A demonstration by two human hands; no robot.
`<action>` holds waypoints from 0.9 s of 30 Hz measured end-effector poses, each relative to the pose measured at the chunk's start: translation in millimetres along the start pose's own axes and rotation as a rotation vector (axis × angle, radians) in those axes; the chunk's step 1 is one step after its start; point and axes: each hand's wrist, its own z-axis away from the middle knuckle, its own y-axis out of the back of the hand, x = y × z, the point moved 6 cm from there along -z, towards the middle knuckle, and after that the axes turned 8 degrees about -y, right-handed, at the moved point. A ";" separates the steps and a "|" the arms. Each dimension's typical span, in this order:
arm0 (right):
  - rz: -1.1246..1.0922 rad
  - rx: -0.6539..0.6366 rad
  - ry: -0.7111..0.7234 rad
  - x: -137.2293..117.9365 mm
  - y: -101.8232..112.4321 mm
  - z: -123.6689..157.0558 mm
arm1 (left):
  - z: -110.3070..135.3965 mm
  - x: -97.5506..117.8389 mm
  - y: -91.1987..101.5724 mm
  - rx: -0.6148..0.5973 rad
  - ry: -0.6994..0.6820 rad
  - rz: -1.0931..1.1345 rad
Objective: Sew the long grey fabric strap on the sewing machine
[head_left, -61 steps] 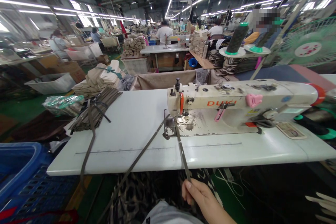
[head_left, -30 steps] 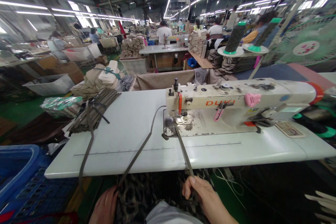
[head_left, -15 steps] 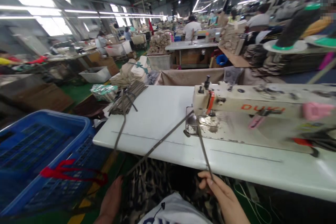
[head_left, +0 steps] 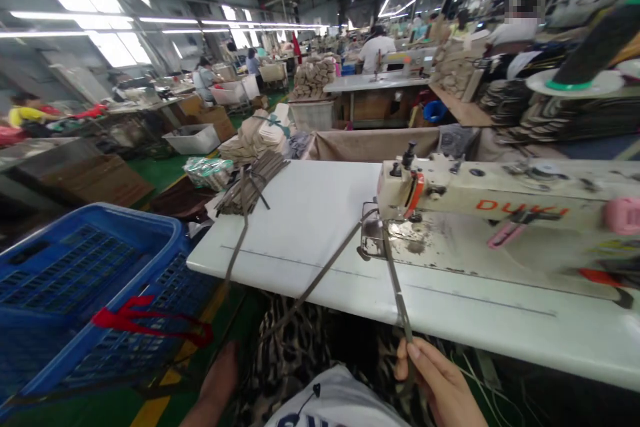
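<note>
A cream sewing machine point(head_left: 480, 203) stands on a white table point(head_left: 310, 227). A long grey strap point(head_left: 395, 283) runs from under its needle toward me, off the front edge. My right hand point(head_left: 435, 383) pinches that strap just below the table edge. The strap's other run point(head_left: 320, 277) slants down to the left toward my left hand point(head_left: 217, 380), which sits low beside my lap; its grip is blurred. A tied bundle of grey straps point(head_left: 253, 183) lies at the table's far left corner, one loose strap hanging over the edge.
A blue plastic crate point(head_left: 75, 280) with a red ribbon point(head_left: 145, 320) stands on the floor to my left. Stacked beige pieces point(head_left: 260, 137) lie behind the bundle. A thread cone point(head_left: 595, 47) rises at the right. Other people work at tables farther back.
The view has swung left, bringing the blue crate in. My left hand came up beside my lap to the slanting strap run. My right hand keeps pinching the strap.
</note>
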 end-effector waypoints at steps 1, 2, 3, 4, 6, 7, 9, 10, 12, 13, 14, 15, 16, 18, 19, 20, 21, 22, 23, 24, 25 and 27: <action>0.001 0.001 0.006 -1.5 -1.4 1.9 | -5.0 4.7 0.6 0.002 -0.007 -0.003; 0.001 0.003 0.009 -3.2 -2.8 3.8 | -10.2 10.3 2.2 0.019 -0.017 -0.005; 0.001 0.006 0.011 -4.8 -4.2 5.7 | -15.3 18.0 5.1 0.052 -0.047 -0.003; -0.001 0.008 0.014 -6.5 -5.6 7.4 | -19.7 28.3 9.4 0.103 -0.106 0.004; -0.005 0.007 0.018 -9.2 -7.7 10.0 | -24.2 55.5 20.6 0.246 -0.290 0.030; -0.009 0.004 0.020 -10.1 -8.4 10.7 | -23.7 70.9 26.2 0.318 -0.396 0.043; -0.013 0.002 0.024 -10.5 -8.3 11.1 | -19.8 100.5 33.7 0.414 -0.568 0.057; -0.015 0.002 0.027 -10.3 -7.8 10.9 | -17.5 113.4 35.5 0.441 -0.620 0.054; -0.019 0.005 0.032 -9.2 -6.2 10.4 | -13.5 134.2 36.6 0.481 -0.682 0.036; -0.022 0.008 0.036 -8.7 -5.4 10.1 | -12.1 141.5 36.2 0.499 -0.699 0.026; -0.026 0.011 0.039 -8.1 -4.6 9.9 | -11.6 145.9 35.4 0.516 -0.704 0.015; -0.032 0.014 0.041 -7.4 -3.9 9.6 | -12.1 147.5 33.6 0.521 -0.706 0.001; -0.038 0.015 0.040 -6.6 -3.3 9.3 | -13.8 146.2 30.8 0.515 -0.704 -0.016; -0.056 0.010 0.030 -4.0 -2.6 8.1 | -19.4 136.2 23.0 0.475 -0.703 -0.067; -0.066 0.005 0.025 -2.4 -2.3 7.2 | -22.5 128.3 18.8 0.454 -0.707 -0.103; -0.077 0.000 0.023 -0.8 -2.0 6.0 | -25.3 119.2 15.1 0.444 -0.708 -0.141; -0.087 -0.007 0.023 0.7 -1.7 4.6 | -27.8 109.4 12.0 0.440 -0.705 -0.178; -0.095 -0.013 0.026 2.1 -1.3 3.2 | -30.1 99.3 9.6 0.437 -0.692 -0.211; -0.102 -0.018 0.027 3.4 -1.0 1.7 | -32.3 89.5 7.6 0.428 -0.669 -0.236; -0.107 -0.021 0.026 4.5 -0.7 0.4 | -34.3 80.4 5.9 0.407 -0.636 -0.248; -0.113 -0.024 0.022 5.2 -0.6 -0.5 | -36.1 72.5 4.6 0.376 -0.601 -0.244; -0.132 -0.027 0.016 4.2 -1.3 -0.8 | -38.8 61.6 3.4 0.303 -0.538 -0.192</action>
